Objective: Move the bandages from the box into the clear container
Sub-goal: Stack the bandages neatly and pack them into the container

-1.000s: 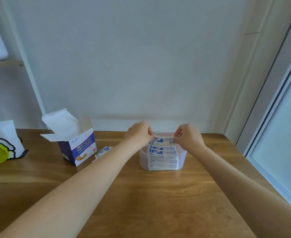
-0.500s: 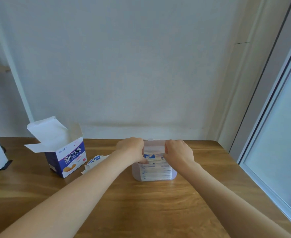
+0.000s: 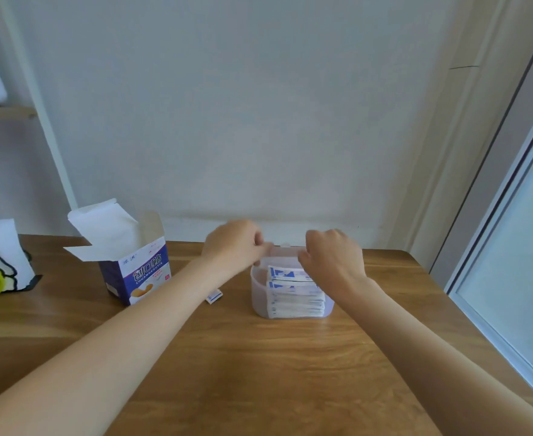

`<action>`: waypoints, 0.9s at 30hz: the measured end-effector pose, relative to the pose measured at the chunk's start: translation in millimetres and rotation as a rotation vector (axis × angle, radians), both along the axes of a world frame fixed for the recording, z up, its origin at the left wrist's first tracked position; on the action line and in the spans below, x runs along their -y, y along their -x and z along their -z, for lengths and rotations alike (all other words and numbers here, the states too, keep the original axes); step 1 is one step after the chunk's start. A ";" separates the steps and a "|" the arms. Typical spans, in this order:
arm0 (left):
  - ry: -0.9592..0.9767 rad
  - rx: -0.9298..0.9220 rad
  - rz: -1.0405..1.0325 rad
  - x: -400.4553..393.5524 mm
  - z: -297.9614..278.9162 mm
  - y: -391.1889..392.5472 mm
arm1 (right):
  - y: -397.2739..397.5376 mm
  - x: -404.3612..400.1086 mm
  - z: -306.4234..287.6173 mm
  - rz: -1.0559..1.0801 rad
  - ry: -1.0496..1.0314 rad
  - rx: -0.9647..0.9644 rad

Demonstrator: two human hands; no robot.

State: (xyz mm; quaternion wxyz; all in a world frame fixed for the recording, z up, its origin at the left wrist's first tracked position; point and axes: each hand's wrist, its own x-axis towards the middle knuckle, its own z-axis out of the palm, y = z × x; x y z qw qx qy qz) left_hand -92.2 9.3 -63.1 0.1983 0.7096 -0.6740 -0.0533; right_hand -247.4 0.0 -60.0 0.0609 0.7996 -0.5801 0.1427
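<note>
Bandages (image 3: 295,298) stacked flat in clear container (image 3: 258,297), long axis left-right, both hands' fingers curled, grip unclear

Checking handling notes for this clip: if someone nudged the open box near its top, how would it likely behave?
The box is thin card with its flaps up, so it probably feels light and dents easily. It stands taller than it is wide, so a high push would likely tip it rather than slide it on the table. How many bandages remain inside cannot be seen.
</note>
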 end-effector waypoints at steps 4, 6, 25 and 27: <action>0.089 -0.096 -0.108 -11.3 24.9 -46.8 | -35.1 -33.3 -6.4 -0.251 -0.005 0.216; -0.087 -0.014 -0.121 -18.5 52.2 -73.7 | -61.0 -49.8 11.1 -0.424 -0.109 0.180; -0.175 0.008 0.230 -86.2 80.5 -84.6 | -66.3 -48.2 84.5 -0.511 -0.150 -0.106; -0.167 -0.005 0.235 -88.0 81.9 -77.0 | -56.9 -52.5 82.8 -0.476 -0.205 -0.048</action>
